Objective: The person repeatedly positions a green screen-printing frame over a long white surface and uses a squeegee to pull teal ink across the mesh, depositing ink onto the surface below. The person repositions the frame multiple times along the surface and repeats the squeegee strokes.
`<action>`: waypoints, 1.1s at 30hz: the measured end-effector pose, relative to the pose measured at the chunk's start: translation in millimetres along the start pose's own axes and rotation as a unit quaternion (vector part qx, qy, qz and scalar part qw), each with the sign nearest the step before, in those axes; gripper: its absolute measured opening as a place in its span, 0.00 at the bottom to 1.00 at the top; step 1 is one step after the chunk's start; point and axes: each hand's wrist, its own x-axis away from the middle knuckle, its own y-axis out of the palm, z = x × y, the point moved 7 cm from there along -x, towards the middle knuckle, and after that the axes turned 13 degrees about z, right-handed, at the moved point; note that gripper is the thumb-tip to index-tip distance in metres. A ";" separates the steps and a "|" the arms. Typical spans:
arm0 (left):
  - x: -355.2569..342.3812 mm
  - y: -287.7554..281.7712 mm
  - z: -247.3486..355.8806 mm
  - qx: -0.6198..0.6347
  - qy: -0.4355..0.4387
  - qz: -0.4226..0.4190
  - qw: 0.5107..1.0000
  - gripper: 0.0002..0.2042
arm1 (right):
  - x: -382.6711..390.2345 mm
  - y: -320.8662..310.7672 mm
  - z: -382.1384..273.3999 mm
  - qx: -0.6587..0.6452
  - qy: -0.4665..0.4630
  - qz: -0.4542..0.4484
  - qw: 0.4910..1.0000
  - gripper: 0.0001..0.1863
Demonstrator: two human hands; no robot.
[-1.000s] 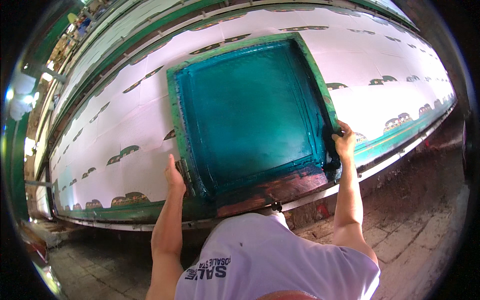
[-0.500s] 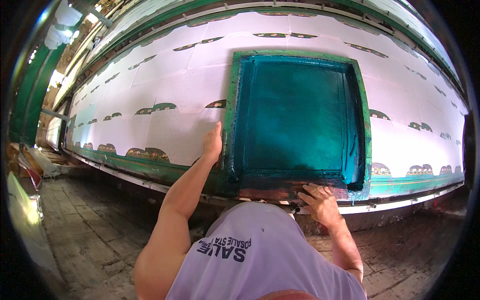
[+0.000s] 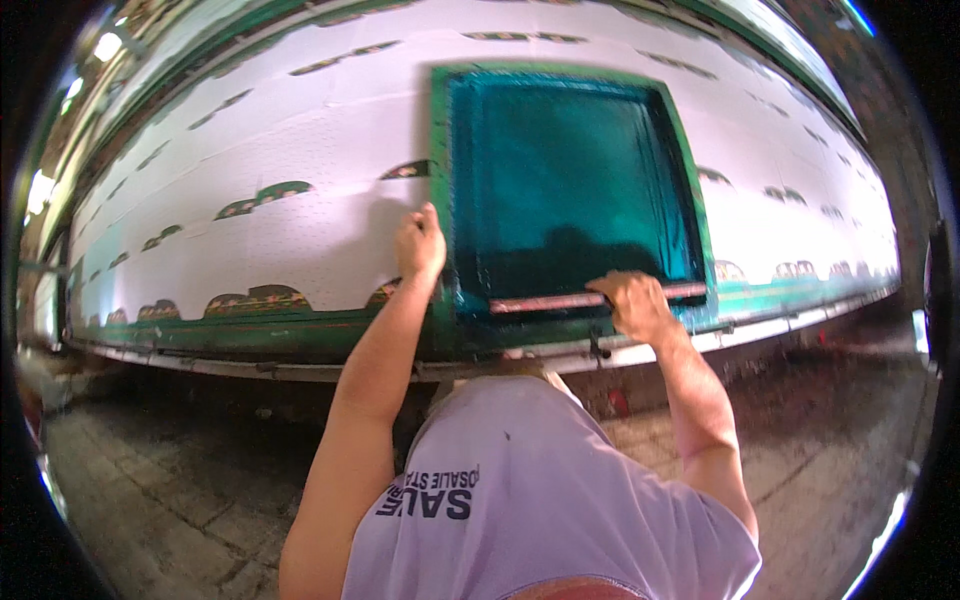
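My left hand (image 3: 420, 245) grips the left side of a green wooden screen frame (image 3: 440, 180) filled with glossy teal ink (image 3: 555, 170). My right hand (image 3: 635, 305) has its fingers wrapped over a long reddish squeegee bar (image 3: 540, 300), which lies crosswise inside the frame along its near end. The frame rests on a long table covered with white sheets (image 3: 300, 230), which carry rows of small dark green printed arched shapes. A dark shadow falls across the lower part of the ink.
The table's green near edge (image 3: 260, 335) has a metal rail beneath it, close to my body. Another long rail (image 3: 200, 55) runs behind the far side. A worn, dirty tiled floor (image 3: 190, 470) shows below the table on both sides.
My right hand has left the frame's right side for the squeegee, which now sits inside the near end on the ink. My left hand stays on the left side. The view has shifted.
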 end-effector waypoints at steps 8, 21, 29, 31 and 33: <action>-0.1 4.4 -7.0 0.050 0.011 -0.003 0.999 0.28 | 27.7 14.0 -34.7 0.016 0.044 0.007 0.999 0.32; 3.8 -4.7 1.7 0.092 0.029 -0.020 0.995 0.24 | -78.0 45.6 27.3 0.104 0.004 0.104 0.989 0.28; 6.0 -6.3 0.1 0.052 -0.035 -0.012 0.998 0.23 | -212.3 56.4 117.7 0.110 0.033 0.033 0.993 0.36; 5.1 -8.2 -10.5 0.045 -0.051 0.001 0.998 0.22 | -245.9 57.1 135.6 0.118 0.040 0.014 0.992 0.36; 6.4 -8.2 -12.2 0.029 -0.065 0.012 0.997 0.21 | -276.3 65.0 164.0 0.134 0.010 0.034 0.990 0.32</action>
